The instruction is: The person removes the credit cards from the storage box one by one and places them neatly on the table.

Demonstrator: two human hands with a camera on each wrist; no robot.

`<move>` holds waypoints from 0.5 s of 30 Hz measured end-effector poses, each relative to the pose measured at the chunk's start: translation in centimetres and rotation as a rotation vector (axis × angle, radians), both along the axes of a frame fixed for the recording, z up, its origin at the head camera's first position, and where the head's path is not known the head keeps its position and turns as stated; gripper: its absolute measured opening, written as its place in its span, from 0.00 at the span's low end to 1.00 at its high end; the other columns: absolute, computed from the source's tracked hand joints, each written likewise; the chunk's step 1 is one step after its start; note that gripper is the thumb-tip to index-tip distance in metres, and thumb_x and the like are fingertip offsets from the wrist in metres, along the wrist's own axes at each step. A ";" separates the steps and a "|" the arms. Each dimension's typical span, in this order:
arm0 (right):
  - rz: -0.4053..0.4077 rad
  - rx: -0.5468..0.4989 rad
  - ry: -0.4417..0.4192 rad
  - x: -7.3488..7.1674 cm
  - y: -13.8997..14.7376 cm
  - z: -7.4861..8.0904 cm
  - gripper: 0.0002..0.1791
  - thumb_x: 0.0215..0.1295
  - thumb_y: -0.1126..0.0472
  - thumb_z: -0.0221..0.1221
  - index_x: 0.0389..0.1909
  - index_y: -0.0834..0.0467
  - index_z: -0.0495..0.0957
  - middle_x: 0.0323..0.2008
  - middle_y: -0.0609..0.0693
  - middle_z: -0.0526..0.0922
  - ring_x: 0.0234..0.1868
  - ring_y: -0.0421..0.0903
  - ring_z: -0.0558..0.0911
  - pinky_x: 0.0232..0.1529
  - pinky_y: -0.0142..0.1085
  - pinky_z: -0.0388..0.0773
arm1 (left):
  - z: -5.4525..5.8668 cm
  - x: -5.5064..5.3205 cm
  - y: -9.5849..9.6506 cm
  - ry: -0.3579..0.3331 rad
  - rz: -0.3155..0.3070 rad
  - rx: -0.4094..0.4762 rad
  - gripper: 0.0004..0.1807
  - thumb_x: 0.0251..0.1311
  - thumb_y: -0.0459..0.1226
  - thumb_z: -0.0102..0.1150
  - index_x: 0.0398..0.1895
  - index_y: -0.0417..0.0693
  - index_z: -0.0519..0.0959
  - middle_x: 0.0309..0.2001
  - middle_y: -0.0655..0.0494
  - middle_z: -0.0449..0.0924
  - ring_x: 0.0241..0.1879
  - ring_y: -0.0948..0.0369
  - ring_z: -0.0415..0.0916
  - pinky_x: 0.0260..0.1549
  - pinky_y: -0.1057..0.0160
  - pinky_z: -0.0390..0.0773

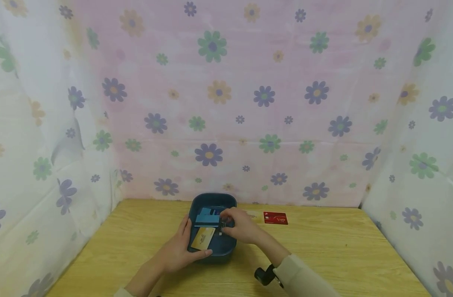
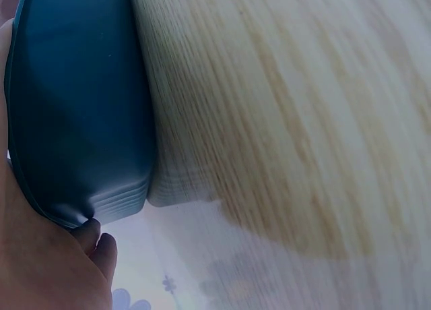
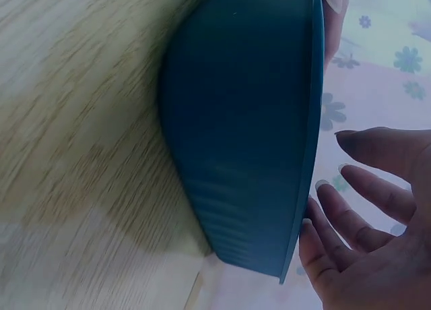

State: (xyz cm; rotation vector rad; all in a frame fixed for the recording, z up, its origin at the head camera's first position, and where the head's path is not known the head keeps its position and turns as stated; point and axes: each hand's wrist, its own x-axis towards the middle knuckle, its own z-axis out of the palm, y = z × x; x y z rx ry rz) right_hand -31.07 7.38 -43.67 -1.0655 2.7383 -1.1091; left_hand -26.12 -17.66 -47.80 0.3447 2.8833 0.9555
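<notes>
The blue box (image 1: 224, 247) stands on the wooden table (image 1: 323, 255), in front of the person. In it lie several cards: a gold card (image 1: 203, 238) near the left wall, a blue card (image 1: 207, 221) with a dark stripe behind it, and a dark piece (image 1: 221, 225) with small pale marks, partly covered.

The left hand (image 1: 176, 251) is clamped on the box, its thumb over the near rim and its other fingers along the left side. The right hand (image 1: 241, 226) reaches over the opposite rim, with thumb and fingertips apart; in the right wrist view I see nothing between them. Whether they touch the dark piece, I cannot tell.

To work well here, I think, the left hand should keep the box steady without bending its wall, and the right hand should take a card by its edge, because a flat thin card is difficult to lift from a smooth floor.

The box looks like smooth plastic, with rounded corners and fine ribs low at one end. The cards are stiff rectangles. On the table, a glossy red card (image 1: 275, 218) lies to the right, and the grain runs in long streaks. Behind hangs a flowered cloth (image 1: 233, 107), slightly creased.
</notes>
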 end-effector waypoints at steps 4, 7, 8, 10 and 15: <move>0.004 -0.003 -0.043 -0.4 -1.0 -0.1 0.19 0.67 0.67 0.64 0.58 0.64 0.78 0.52 0.61 0.80 0.51 0.59 0.80 0.51 0.46 0.79 | 0.1 0.0 0.0 0.007 -0.009 0.007 0.70 0.55 0.71 0.63 0.82 0.36 0.39 0.83 0.41 0.29 0.75 0.35 0.54 0.65 0.36 0.67; -0.014 0.017 -0.066 -0.7 -1.9 -0.4 0.20 0.67 0.66 0.65 0.60 0.62 0.78 0.53 0.59 0.79 0.50 0.57 0.80 0.50 0.43 0.80 | 0.0 0.0 -0.1 0.007 -0.012 0.018 0.70 0.55 0.70 0.64 0.82 0.36 0.39 0.83 0.41 0.28 0.75 0.35 0.54 0.65 0.36 0.67; -0.020 0.020 -0.072 -0.8 -2.2 -0.5 0.21 0.67 0.66 0.65 0.60 0.62 0.78 0.53 0.59 0.79 0.50 0.57 0.80 0.50 0.43 0.80 | 0.0 0.0 -0.1 0.005 -0.013 0.021 0.69 0.55 0.70 0.64 0.82 0.36 0.39 0.83 0.41 0.28 0.75 0.35 0.54 0.65 0.36 0.67; -0.032 0.021 -0.086 -0.9 -2.8 -0.5 0.22 0.67 0.66 0.66 0.61 0.62 0.78 0.54 0.61 0.78 0.50 0.57 0.80 0.49 0.42 0.80 | 0.0 0.0 -0.2 0.004 -0.014 0.019 0.69 0.56 0.70 0.64 0.82 0.36 0.39 0.83 0.41 0.28 0.75 0.35 0.54 0.65 0.36 0.67; -0.090 0.023 -0.100 -1.2 -4.1 -0.7 0.24 0.65 0.67 0.66 0.61 0.65 0.75 0.55 0.64 0.75 0.50 0.58 0.78 0.47 0.47 0.78 | 0.0 0.0 -0.1 0.008 -0.015 0.003 0.69 0.56 0.71 0.62 0.82 0.36 0.39 0.83 0.41 0.29 0.75 0.36 0.54 0.65 0.36 0.67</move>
